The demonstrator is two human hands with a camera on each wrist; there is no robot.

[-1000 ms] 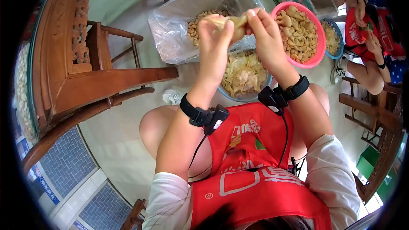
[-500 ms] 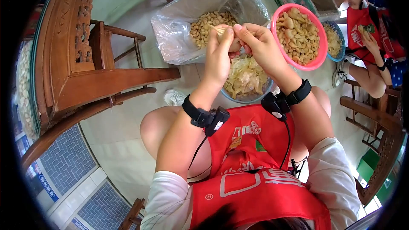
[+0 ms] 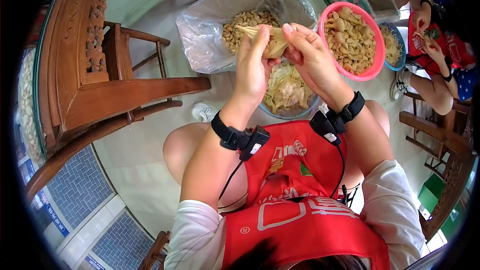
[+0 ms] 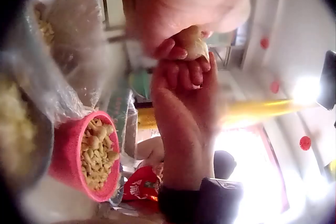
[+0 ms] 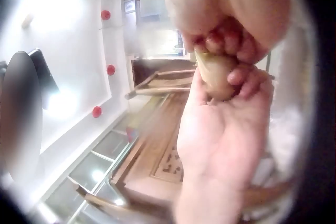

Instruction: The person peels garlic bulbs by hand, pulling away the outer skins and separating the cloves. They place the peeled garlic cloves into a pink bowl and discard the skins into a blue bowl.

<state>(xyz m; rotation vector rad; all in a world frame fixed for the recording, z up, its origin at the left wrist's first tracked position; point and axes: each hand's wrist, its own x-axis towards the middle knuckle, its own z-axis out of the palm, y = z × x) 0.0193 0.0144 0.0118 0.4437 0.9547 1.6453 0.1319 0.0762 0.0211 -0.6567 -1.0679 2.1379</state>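
Held between both hands is a yellowish garlic bulb [image 3: 276,46] with loose papery skin, raised in front of the lined box. My left hand [image 3: 253,67] grips it from the left, thumb on top, and a pointed tuft of skin sticks out past that thumb. On the other side my right hand [image 3: 317,57] pinches the bulb's skin between thumb and curled fingers. The right wrist view shows the bulb [image 5: 218,79] sitting in the left fingers with the right fingertips against its top. Part of it is hidden by the hands in the left wrist view.
Beyond the hands stands a plastic-lined box [image 3: 200,45] with garlic cloves [image 3: 245,22]. Beneath them is a blue basin of papery skins [image 3: 287,90]. A pink basin [image 3: 378,45] of bulbs and cloves is at right. Wooden furniture [image 3: 135,97] stands left; another person [image 3: 435,55] sits at right.
Both hands came down and closer together, then spread slightly as the right hand shifted right. The bulb's skin, stretched between the fingers earlier, now shows bunched over the bulb.
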